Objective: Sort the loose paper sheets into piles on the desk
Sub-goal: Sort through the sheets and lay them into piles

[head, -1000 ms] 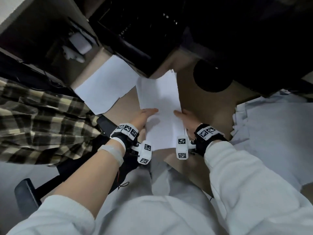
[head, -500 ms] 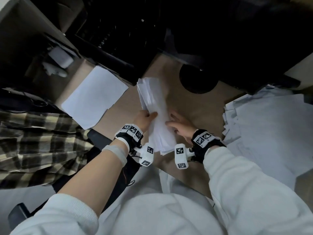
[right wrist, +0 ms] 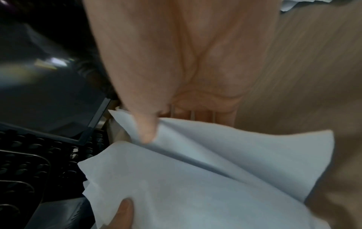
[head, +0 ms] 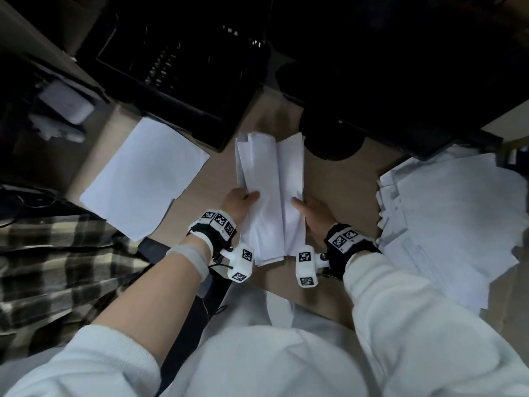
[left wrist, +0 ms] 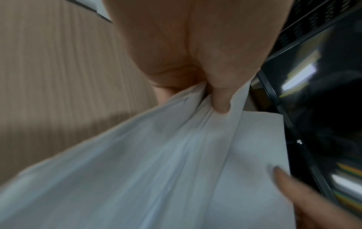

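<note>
Near the counter front edge, the left hand and right hand each pinch one long side of a bowed sheaf of paper sheets, thumbs on top. Bare wood lies either side; a flat pile sits left, a loose heap right, and a monitor base beyond.

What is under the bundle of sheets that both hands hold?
Under the bundle of sheets, bare wooden desk shows around its edges. The desk directly beneath is covered by the paper and cannot be seen.
</note>
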### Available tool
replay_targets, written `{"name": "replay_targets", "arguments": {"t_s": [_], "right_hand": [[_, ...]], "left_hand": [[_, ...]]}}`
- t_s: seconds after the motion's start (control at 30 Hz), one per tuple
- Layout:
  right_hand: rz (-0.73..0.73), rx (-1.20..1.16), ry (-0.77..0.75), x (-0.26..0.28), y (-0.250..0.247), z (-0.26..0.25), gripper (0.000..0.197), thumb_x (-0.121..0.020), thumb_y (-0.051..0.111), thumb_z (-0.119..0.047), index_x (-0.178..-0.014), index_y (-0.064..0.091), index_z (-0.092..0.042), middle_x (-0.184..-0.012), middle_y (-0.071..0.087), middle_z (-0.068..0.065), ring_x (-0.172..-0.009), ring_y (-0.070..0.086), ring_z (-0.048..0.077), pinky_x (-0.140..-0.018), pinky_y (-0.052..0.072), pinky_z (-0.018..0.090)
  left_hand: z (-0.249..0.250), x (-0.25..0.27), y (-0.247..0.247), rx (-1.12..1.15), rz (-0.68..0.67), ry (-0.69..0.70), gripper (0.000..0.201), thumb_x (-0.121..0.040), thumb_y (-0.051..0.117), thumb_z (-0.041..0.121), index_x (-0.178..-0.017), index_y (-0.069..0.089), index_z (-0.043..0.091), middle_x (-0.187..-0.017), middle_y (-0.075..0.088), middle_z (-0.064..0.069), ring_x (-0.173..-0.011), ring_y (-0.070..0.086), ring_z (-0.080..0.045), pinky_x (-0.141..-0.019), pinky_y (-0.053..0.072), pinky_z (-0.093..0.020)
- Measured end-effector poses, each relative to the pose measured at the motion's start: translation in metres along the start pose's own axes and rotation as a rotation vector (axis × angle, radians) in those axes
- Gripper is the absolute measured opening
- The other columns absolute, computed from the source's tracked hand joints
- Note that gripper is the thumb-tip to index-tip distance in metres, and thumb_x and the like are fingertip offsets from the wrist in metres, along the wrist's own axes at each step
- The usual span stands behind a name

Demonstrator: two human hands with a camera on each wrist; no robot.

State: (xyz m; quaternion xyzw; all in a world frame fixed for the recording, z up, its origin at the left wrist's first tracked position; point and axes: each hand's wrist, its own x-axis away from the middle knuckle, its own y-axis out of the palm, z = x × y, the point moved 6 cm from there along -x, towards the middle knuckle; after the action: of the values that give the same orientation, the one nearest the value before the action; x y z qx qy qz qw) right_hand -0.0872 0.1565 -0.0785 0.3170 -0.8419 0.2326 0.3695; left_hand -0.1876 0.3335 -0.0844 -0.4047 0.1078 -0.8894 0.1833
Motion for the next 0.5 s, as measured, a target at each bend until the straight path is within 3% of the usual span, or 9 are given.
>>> {"name": "replay_targets", "arguments": {"t_s": [0.07,0.1,0.2,0.23,0.27,0.37,0.43,0.5], "right_hand": [[0.060,0.034,-0.007,-0.004,-0.004,0.007,0.044,-0.098,0.059,-0.029,-0.120,0.061,0.009,-0.127,0.061,0.027,-0.119,0.058,0.040,-0.104,0.046,0.049],[0.064,0.030,-0.006,-0.005,-0.003,0.009,0.044,-0.097,0.061,-0.031,-0.115,0.063,0.009,-0.121,0.063,0.029,-0.114,0.061,0.039,-0.100,0.048,0.049],[-0.025,-0.054,0.032,-0.006,0.008,0.011,0.034,-0.091,0.066,-0.036,-0.093,0.070,-0.002,-0.084,0.070,0.016,-0.086,0.062,0.023,-0.079,0.049,0.035],[-0.068,-0.105,0.049,-0.005,0.013,0.011,0.026,-0.092,0.067,-0.033,-0.095,0.073,-0.008,-0.083,0.072,0.007,-0.088,0.065,0.022,-0.079,0.052,0.034],[-0.120,-0.152,0.055,-0.005,0.018,0.012,0.023,-0.092,0.069,-0.030,-0.106,0.074,-0.013,-0.094,0.074,0.001,-0.095,0.068,0.020,-0.083,0.056,0.035],[-0.194,-0.155,-0.004,-0.005,0.025,0.015,0.050,-0.087,0.076,-0.019,-0.134,0.061,-0.025,-0.120,0.069,-0.006,-0.109,0.067,0.014,-0.092,0.057,0.034],[-0.185,-0.148,-0.034,-0.006,0.026,0.018,0.062,-0.083,0.078,-0.011,-0.139,0.056,-0.027,-0.120,0.067,-0.011,-0.110,0.065,0.010,-0.094,0.055,0.033],[-0.181,-0.177,-0.051,-0.007,0.027,0.018,0.066,-0.082,0.078,-0.006,-0.141,0.054,-0.026,-0.122,0.065,-0.011,-0.111,0.063,0.007,-0.092,0.056,0.031]], "left_hand": [[-0.003,-0.003,0.002,-0.023,-0.008,-0.009,0.040,-0.101,0.054,0.031,-0.113,0.066,-0.005,-0.111,0.069,-0.022,-0.100,0.066,-0.035,-0.093,0.051,-0.045],[-0.005,-0.004,0.005,-0.017,-0.017,-0.020,0.041,-0.101,0.055,0.032,-0.113,0.066,-0.005,-0.112,0.069,-0.022,-0.101,0.066,-0.035,-0.093,0.051,-0.045],[-0.009,-0.003,0.013,0.046,-0.036,-0.058,0.045,-0.098,0.057,0.039,-0.119,0.065,0.000,-0.117,0.069,-0.018,-0.104,0.066,-0.033,-0.098,0.051,-0.043],[-0.008,-0.002,0.016,0.081,-0.046,-0.073,0.050,-0.095,0.059,0.045,-0.121,0.064,0.003,-0.118,0.069,-0.016,-0.104,0.066,-0.031,-0.098,0.051,-0.042],[-0.007,-0.001,0.019,0.088,-0.060,-0.082,0.056,-0.090,0.060,0.055,-0.119,0.066,0.006,-0.116,0.070,-0.013,-0.102,0.067,-0.030,-0.097,0.052,-0.041],[0.000,0.001,0.021,0.034,-0.068,-0.056,0.083,-0.063,0.055,0.079,-0.108,0.071,0.011,-0.106,0.072,-0.009,-0.095,0.069,-0.026,-0.091,0.055,-0.041],[-0.002,-0.001,0.022,0.055,-0.062,-0.047,0.081,-0.063,0.063,0.076,-0.112,0.070,0.011,-0.105,0.073,-0.007,-0.094,0.070,-0.023,-0.090,0.056,-0.041],[-0.006,-0.003,0.024,0.024,-0.064,-0.039,0.062,-0.079,0.072,0.058,-0.114,0.069,0.007,-0.103,0.072,-0.007,-0.092,0.069,-0.023,-0.089,0.056,-0.038]]}}
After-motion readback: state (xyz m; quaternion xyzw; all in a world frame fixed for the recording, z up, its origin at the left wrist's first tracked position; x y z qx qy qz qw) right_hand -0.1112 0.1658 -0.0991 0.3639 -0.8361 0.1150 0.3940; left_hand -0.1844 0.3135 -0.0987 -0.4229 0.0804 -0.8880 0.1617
